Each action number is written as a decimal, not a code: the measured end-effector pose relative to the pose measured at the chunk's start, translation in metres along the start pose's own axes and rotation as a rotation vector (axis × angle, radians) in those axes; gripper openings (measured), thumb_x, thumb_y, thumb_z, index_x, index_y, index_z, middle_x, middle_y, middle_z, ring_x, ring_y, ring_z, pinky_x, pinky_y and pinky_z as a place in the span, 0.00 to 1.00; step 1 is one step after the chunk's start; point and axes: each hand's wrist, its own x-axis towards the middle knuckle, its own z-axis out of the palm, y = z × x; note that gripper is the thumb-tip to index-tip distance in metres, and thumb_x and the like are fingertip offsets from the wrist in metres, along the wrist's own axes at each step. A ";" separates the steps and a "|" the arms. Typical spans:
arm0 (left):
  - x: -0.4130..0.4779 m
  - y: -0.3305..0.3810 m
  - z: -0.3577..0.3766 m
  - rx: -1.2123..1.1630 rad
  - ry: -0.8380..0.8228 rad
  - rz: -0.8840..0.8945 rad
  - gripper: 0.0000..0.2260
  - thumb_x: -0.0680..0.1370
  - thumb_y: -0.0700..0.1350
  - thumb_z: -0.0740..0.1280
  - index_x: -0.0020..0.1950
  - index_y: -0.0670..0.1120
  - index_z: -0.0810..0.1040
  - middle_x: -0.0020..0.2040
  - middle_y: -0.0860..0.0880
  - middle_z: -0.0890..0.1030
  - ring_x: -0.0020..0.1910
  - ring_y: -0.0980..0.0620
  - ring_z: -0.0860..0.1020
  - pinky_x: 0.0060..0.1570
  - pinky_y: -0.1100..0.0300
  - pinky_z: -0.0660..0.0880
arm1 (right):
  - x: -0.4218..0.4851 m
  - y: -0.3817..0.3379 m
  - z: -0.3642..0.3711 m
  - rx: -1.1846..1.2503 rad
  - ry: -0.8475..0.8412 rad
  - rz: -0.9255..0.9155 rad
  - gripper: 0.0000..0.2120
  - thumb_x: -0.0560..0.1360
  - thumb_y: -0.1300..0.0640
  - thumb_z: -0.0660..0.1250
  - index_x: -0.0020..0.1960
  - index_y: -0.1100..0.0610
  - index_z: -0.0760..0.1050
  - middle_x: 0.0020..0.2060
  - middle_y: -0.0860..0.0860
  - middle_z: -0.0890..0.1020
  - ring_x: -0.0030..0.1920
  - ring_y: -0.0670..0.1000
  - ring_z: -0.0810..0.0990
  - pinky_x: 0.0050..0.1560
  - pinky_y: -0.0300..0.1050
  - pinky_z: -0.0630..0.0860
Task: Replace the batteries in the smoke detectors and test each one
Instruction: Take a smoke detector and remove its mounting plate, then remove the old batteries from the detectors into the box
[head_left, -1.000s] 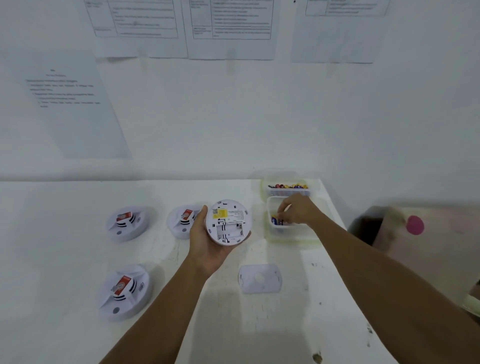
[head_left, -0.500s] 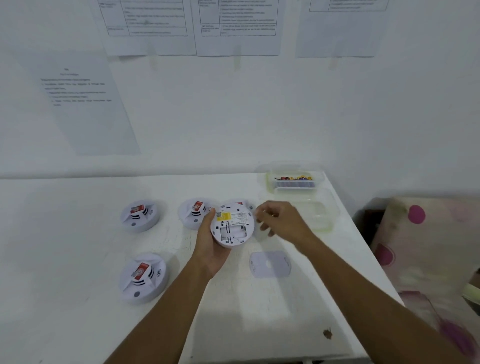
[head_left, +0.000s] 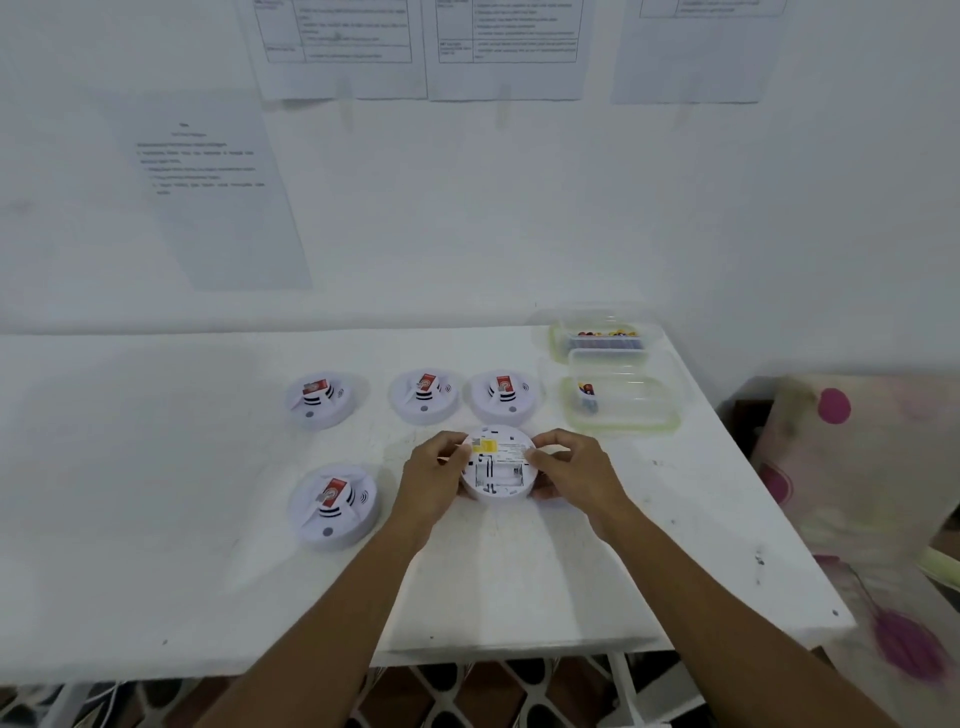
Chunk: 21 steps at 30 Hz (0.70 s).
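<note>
A round white smoke detector (head_left: 498, 470) is held back-side up over the white table (head_left: 156, 519), its open battery bay and yellow label showing. My left hand (head_left: 434, 480) grips its left rim and my right hand (head_left: 574, 475) grips its right rim, fingers curled round the edge. Several more detectors with red tags lie face up: three in a row behind (head_left: 321, 397) (head_left: 425, 396) (head_left: 505, 396) and one at the front left (head_left: 333, 505). The loose backplate seen earlier is hidden behind my right hand.
Two clear plastic tubs stand at the table's back right: the far tub (head_left: 602, 335) holds several colourful batteries, the near tub (head_left: 623, 400) holds one or two. A spotted cushion (head_left: 857, 467) lies off the right edge. Papers hang on the wall (head_left: 337, 52).
My right hand left the near tub and came over to the detector's right rim. The detector sank lower toward the table, now held by both hands. The camera tilted down.
</note>
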 end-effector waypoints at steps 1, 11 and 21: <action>-0.001 -0.002 0.000 0.053 0.016 0.026 0.07 0.80 0.43 0.64 0.53 0.48 0.82 0.48 0.48 0.84 0.46 0.47 0.82 0.38 0.56 0.81 | -0.001 0.001 0.001 -0.045 0.021 -0.020 0.03 0.74 0.57 0.72 0.47 0.56 0.81 0.36 0.57 0.85 0.34 0.56 0.85 0.39 0.51 0.84; -0.003 0.001 -0.008 0.319 0.111 0.159 0.09 0.80 0.45 0.66 0.56 0.44 0.83 0.50 0.51 0.84 0.46 0.54 0.80 0.51 0.57 0.78 | -0.001 0.008 0.008 -0.349 0.227 -0.216 0.06 0.73 0.54 0.72 0.48 0.53 0.80 0.37 0.51 0.81 0.34 0.46 0.78 0.37 0.40 0.76; -0.021 -0.015 -0.117 0.901 0.161 0.479 0.25 0.70 0.65 0.63 0.56 0.48 0.83 0.54 0.51 0.84 0.55 0.47 0.79 0.58 0.51 0.73 | -0.017 -0.022 0.085 -0.300 0.095 -0.453 0.05 0.75 0.61 0.67 0.43 0.54 0.80 0.31 0.45 0.80 0.30 0.42 0.77 0.35 0.33 0.73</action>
